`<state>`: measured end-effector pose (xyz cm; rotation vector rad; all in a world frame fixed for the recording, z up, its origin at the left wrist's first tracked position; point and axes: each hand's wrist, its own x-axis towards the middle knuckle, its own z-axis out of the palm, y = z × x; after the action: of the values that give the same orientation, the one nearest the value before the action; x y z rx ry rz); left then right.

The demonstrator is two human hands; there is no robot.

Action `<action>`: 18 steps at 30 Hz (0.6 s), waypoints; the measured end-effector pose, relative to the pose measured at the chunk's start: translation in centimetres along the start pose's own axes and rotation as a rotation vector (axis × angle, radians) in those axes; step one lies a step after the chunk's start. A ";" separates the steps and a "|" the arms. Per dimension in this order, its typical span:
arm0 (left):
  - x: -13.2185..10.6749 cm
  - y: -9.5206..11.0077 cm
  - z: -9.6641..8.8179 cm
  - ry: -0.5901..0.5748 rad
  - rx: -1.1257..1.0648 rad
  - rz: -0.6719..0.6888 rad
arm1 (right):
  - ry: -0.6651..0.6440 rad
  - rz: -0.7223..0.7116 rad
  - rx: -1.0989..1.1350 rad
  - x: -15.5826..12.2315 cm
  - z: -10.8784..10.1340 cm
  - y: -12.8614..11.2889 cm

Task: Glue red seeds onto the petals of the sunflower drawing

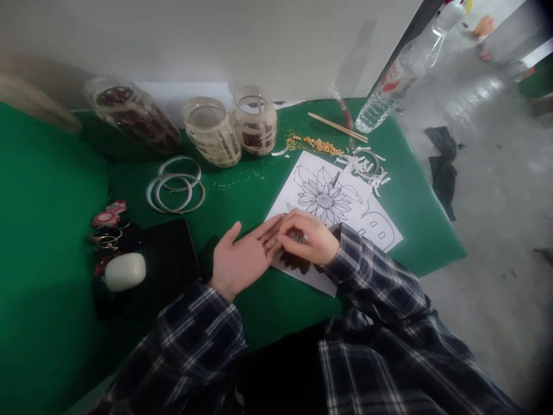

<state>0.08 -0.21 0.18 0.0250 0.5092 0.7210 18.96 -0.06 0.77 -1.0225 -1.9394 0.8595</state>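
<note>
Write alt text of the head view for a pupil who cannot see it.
A person's right hand, held in a pinch, is at the fingertips of the upturned left hand, over a sheet bearing a drawn flower. Three jars, yellow kernels and two sticks are farther back on the green table.

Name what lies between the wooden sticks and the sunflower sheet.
Beyond the sunflower sheet, the head view shows yellow kernels, with white strips toward the right.
</note>
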 end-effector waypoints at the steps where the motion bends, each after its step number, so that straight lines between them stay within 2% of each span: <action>1: 0.0 0.0 0.0 -0.012 -0.011 0.015 | 0.016 0.021 0.011 0.1 -0.7 0.2; 4: 0.0 0.1 0.0 -0.027 -0.033 0.086 | 0.031 0.109 -0.059 0.2 -2.3 1.6; 6: 0.0 0.2 0.0 -0.010 -0.041 0.138 | -0.012 0.160 -0.178 0.1 -2.8 2.8; 9: -0.1 0.4 0.0 0.013 -0.060 0.171 | -0.102 0.154 -0.357 0.0 -2.7 4.1; 12: -0.2 0.6 -0.1 0.027 -0.074 0.169 | -0.138 0.133 -0.476 0.0 -2.1 4.6; 18: 0.0 0.5 -0.1 0.050 -0.086 0.177 | -0.182 0.138 -0.488 0.1 -2.3 5.1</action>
<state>-0.32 0.14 0.16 -0.0293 0.5273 0.9177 22.66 2.78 -2.26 -1.4131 -2.3196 0.5749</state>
